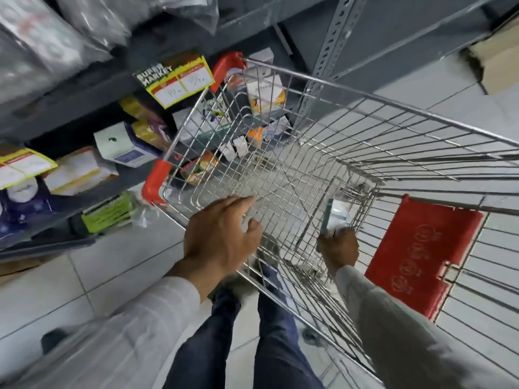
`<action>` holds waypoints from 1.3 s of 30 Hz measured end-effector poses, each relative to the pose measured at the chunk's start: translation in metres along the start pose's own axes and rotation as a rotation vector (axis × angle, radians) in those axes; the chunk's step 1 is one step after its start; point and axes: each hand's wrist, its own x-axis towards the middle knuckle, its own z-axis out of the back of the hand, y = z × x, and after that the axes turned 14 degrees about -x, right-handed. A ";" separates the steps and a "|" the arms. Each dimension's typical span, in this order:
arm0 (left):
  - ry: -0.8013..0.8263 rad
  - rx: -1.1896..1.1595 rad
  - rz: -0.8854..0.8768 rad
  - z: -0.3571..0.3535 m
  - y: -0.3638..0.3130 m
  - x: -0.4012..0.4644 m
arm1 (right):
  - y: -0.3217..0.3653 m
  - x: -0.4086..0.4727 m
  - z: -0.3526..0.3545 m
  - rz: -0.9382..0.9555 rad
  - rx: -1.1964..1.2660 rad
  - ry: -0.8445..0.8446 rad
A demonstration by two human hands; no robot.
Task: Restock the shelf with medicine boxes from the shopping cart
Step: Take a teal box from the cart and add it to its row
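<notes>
So from the head cam: the right hand (pixel 338 248) is closed around a medicine box (pixel 335 216) down inside the shopping cart (pixel 280 175), probably lifting it out. Left hand (pixel 222 234) hovers open and empty over the near rim. The shelf (pixel 84 113) sits up-left of both hands.

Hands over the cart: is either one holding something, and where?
The right hand grips a small box by its lower end, inside the cart. The left hand holds nothing.
</notes>
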 end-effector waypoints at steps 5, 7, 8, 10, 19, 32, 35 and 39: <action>0.036 -0.074 -0.046 0.016 -0.011 -0.009 | 0.051 -0.065 0.073 0.354 -0.093 -0.015; -0.019 -0.120 -0.066 0.035 -0.023 -0.016 | 0.076 -0.098 0.111 0.468 -0.131 -0.040; -0.058 -0.142 -0.081 0.048 -0.030 -0.020 | 0.089 -0.114 0.129 0.524 -0.148 -0.065; -0.157 -0.188 -0.141 0.083 -0.049 -0.030 | 0.114 -0.147 0.165 0.616 -0.139 -0.134; -0.851 -0.260 -0.526 0.306 -0.132 -0.071 | 0.250 -0.280 0.329 1.009 0.185 -0.527; -1.126 -0.049 -0.041 0.489 -0.032 -0.115 | 0.479 -0.361 0.430 1.278 0.485 -0.485; -1.006 0.042 0.034 0.492 -0.018 -0.107 | 0.510 -0.366 0.423 1.271 0.481 -0.461; -0.971 0.163 0.012 0.492 -0.010 -0.101 | 0.518 -0.358 0.407 1.225 0.464 -0.471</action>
